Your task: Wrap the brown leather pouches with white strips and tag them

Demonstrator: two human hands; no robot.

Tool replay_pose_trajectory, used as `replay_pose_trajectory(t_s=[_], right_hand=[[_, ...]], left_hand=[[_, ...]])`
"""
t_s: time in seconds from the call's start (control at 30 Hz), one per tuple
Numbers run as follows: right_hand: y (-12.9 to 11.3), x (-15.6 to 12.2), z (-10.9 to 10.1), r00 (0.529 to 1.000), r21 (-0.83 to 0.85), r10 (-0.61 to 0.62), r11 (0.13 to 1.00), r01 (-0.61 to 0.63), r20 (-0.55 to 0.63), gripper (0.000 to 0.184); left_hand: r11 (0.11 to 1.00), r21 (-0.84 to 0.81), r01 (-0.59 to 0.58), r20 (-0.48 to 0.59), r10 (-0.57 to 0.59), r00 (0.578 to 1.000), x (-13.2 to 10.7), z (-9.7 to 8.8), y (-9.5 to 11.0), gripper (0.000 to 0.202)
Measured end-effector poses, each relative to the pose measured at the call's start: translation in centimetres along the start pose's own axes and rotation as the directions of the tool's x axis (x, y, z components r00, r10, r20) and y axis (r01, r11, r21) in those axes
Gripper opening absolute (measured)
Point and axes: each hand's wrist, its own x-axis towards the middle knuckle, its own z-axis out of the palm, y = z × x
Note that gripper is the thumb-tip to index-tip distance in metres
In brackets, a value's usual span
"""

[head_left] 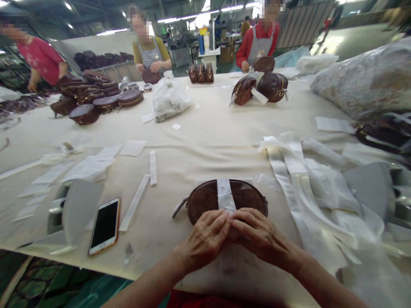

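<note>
A small brown oval leather bag (205,199) lies flat on the cream table (208,137) right in front of me. A white paper strip (225,195) runs across its middle from back to front. My left hand (207,237) and my right hand (258,235) meet at the bag's near edge, fingers curled and pinched together on the strip's near end. A zipper pull (178,208) sticks out at the bag's left side.
A phone (105,225) lies face up at the left, beside grey card pieces (80,205) and loose white strips (135,208). A heap of paper strips (308,179) fills the right. Further back are brown bags (96,100), a white plastic bag (169,99) and three people working.
</note>
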Motion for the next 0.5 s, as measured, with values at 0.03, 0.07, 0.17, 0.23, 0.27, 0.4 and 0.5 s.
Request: replay_pose_trajectory(t_s=[0.03,0.07,0.17,0.23,0.27,0.4,0.5], right_hand=[[0.3,0.0,-0.2,0.999,-0.025,-0.018,0.999,0.019,0.043,0.025],[0.6,0.0,-0.4,0.996,-0.052,-0.036,0.998,0.040,0.081,0.025],[1.6,0.0,-0.8,0.986,-0.116,-0.099,0.987,0.114,0.133,0.028],[1.9,0.1,-1.0,0.982,-0.131,-0.132,0.980,0.150,0.135,0.028],[2.0,0.1,-1.0,0.980,-0.134,-0.146,0.977,0.164,0.133,0.027],[1.9,-0.2,-0.1,0.980,-0.198,-0.179,0.961,0.193,0.089,0.025],[2.0,-0.8,1.7,0.976,-0.274,-0.213,0.942,0.194,-0.041,0.026]], left_hand=[[0.999,0.032,-0.030,0.015,0.030,0.999,-0.2,0.1,-0.1,0.036],[0.997,0.056,-0.055,0.032,0.053,0.998,-0.3,0.1,-0.2,0.036],[0.990,0.092,-0.105,0.072,0.098,0.993,-0.5,0.1,-0.5,0.034],[0.985,0.105,-0.136,0.095,0.126,0.988,-0.5,0.0,-0.7,0.033],[0.982,0.113,-0.151,0.107,0.139,0.985,-0.5,0.0,-0.7,0.033],[0.972,0.162,-0.172,0.063,0.164,0.985,-0.9,0.8,-0.6,0.031],[0.970,0.185,-0.159,-0.010,0.164,0.986,-1.4,2.2,-0.6,0.031]])
